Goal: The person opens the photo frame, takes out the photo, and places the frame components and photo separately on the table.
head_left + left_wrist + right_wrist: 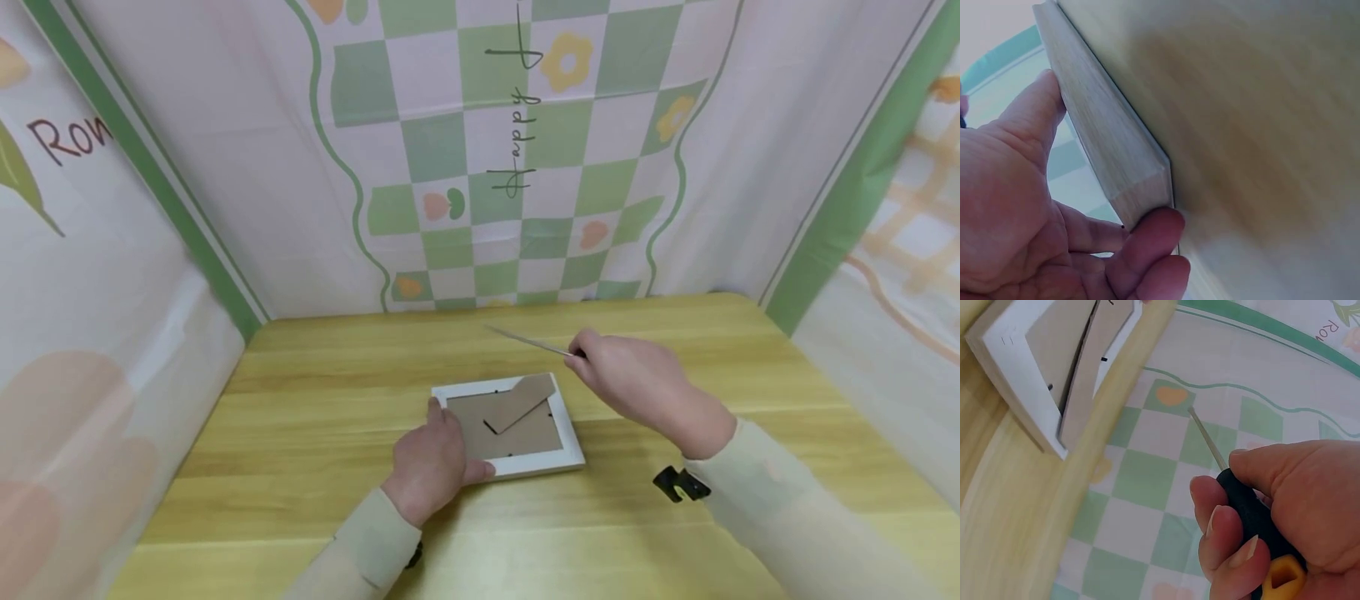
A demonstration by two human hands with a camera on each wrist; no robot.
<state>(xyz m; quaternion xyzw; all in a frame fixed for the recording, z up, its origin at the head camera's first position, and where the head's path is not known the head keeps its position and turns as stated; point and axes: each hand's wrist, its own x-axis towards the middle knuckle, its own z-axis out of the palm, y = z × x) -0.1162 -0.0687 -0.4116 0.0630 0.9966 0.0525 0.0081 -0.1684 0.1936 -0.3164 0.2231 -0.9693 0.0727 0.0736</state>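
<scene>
Picture frame, head view: A white picture frame [536, 463] lies face down on a wood-grain table [315, 417], its brown backing board [468, 421] and stand [525, 400] turned up, small black tabs at the rim.
Left hand, head view: A person's left hand [431, 462] grips the frame's left side, thumb along the near edge.
Right hand, head view: The right hand [637, 375] is closed around a screwdriver [528, 341], its thin shaft pointing left, the tip apart from the frame.
Backdrop, head view: A green-and-white checked cloth [498, 150] hangs behind the table; light sleeves [802, 508] cover both arms.
Wooden edge, left wrist view: One digit lies against the frame's wood-toned side [1100, 115], while other fingers [1154, 234] curl at its corner.
Screwdriver handle, right wrist view: Curled fingers and thumb wrap a dark handle [1250, 509] with a yellow end [1288, 575].
Frame corner, right wrist view: The frame stands at upper left, its stand lying slantwise across the backing.
</scene>
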